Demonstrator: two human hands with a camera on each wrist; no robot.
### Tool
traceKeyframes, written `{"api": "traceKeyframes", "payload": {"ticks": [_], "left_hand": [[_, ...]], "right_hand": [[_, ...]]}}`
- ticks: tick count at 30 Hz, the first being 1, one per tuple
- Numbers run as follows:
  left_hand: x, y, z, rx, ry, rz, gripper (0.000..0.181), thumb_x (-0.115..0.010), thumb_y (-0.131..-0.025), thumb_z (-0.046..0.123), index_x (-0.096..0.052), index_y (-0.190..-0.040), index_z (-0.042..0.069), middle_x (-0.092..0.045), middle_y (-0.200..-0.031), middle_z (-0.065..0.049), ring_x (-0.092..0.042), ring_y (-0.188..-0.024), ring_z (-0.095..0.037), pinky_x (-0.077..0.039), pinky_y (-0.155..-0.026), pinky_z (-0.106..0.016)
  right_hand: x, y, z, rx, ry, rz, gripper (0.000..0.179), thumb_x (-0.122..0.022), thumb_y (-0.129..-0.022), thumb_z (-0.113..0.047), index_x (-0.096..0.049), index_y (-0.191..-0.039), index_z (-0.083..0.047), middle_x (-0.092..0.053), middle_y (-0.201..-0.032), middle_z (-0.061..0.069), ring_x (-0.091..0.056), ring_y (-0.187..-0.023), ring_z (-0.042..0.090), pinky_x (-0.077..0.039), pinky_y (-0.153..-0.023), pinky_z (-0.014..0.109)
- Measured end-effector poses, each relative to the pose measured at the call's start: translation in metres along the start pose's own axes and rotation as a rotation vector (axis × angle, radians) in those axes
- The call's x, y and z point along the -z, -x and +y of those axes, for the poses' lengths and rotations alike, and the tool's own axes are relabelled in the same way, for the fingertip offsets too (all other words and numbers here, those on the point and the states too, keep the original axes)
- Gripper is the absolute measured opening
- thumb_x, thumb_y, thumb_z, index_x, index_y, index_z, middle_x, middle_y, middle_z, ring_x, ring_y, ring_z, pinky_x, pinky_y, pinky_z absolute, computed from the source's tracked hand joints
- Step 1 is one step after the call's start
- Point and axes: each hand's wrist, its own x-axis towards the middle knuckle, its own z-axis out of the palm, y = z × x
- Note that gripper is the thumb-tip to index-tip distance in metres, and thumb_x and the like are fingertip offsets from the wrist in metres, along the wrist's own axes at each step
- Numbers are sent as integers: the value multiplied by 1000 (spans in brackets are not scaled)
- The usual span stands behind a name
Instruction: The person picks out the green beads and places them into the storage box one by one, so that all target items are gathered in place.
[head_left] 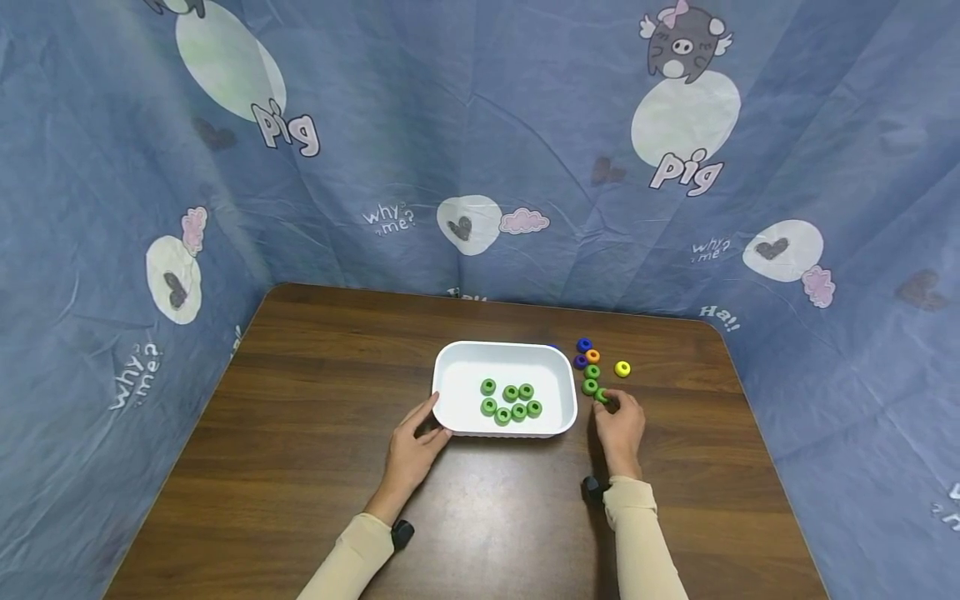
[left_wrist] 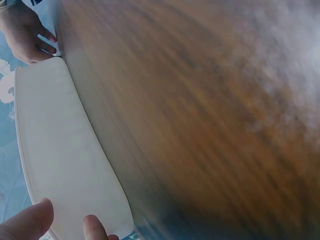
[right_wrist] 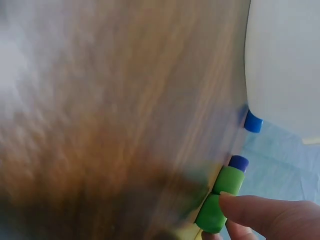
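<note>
A white tray (head_left: 468, 354) holds several green rings (head_left: 519, 412). My left hand (head_left: 412, 450) is at its front left corner, with fairly straight fingers touching the left side and the front. In the left wrist view the left fingertips (left_wrist: 95, 227) lie against the white wall. To the right of the tray, my right hand (head_left: 621, 425) pinches a green ring (head_left: 602, 396) between thumb and fingers. That ring (right_wrist: 211, 215) touches another green ring (right_wrist: 229, 180) in the right wrist view. Two loose green rings (head_left: 591, 379) sit just behind the pinched one.
Beyond the green rings are an orange ring (head_left: 592, 356) and two blue rings (head_left: 584, 344). A yellow ring (head_left: 622, 369) lies apart to the right. Another blue ring (right_wrist: 253, 122) is partly hidden behind the tray. The wooden table (head_left: 337, 358) meets a blue patterned cloth (head_left: 405, 150) at its back edge.
</note>
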Motion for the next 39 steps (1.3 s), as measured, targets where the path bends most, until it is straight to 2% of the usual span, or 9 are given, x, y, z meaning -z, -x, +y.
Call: {"api": "traceKeyframes", "payload": {"ticks": [13,19,39], "left_hand": [[1,0,3,10,10,-5,61,-71,-87,-7,-52,-144,-1,-47,-148,-29,-50,-136,-42,-58,-102,-39],[1,0,3,6,7,-2,61,-71,-87,-8,-52,-144,-1,-47,-149,-28,-49,-138,-41,-57,-103,-42],[0,-1,-2,1,26,-2,61,-71,-86,-8,-52,-144,-2,-46,-149,-29,-48,-139,-40,-57,-103,-40]], "right_hand": [[-7,20,-5,43,-14,8,22,-78,-82,-8,-74,-102,0,-71,-106,20,-62,-102,39,-52,-91,50],[-8,26,-7,51,-10,21,20,-78,-81,-7,-74,-100,0,-72,-104,20,-63,-101,39,-51,-91,51],[-8,28,-6,56,-4,17,19,-79,-81,-9,-75,-98,0,-73,-102,20,-63,-102,40,-51,-91,52]]}}
